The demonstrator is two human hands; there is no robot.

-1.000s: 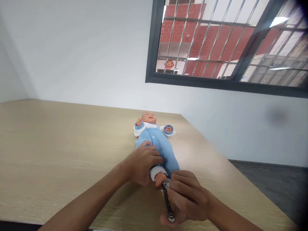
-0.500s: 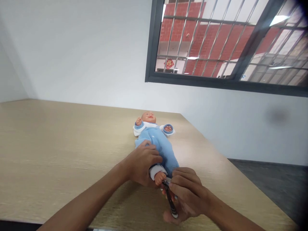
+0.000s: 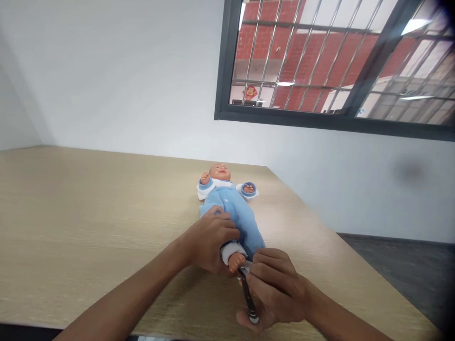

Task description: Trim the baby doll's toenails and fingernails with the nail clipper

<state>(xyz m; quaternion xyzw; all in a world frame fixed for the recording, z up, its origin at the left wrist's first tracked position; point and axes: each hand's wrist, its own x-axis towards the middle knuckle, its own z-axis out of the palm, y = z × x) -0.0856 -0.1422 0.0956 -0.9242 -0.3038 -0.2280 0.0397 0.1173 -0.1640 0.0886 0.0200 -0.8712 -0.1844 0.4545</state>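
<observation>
A baby doll [image 3: 231,208] in a light blue suit lies on its back on the wooden table [image 3: 88,222], head toward the wall. My left hand [image 3: 209,241] is closed around the doll's leg, just above a bare foot [image 3: 236,262]. My right hand [image 3: 273,289] is closed on a thin dark tool with a pale end [image 3: 249,300]. The tool's tip touches the doll's foot. The doll's other leg is hidden behind my right hand.
The table's right edge [image 3: 337,237] runs diagonally beside the doll, with dark floor [image 3: 401,270] beyond it. A white wall stands behind the table. A dark-framed barred window [image 3: 320,61] sits high on the right.
My right hand and the tool shifted slightly about the doll's foot, the tool's tilt changing a little. My left hand and the doll stayed put.
</observation>
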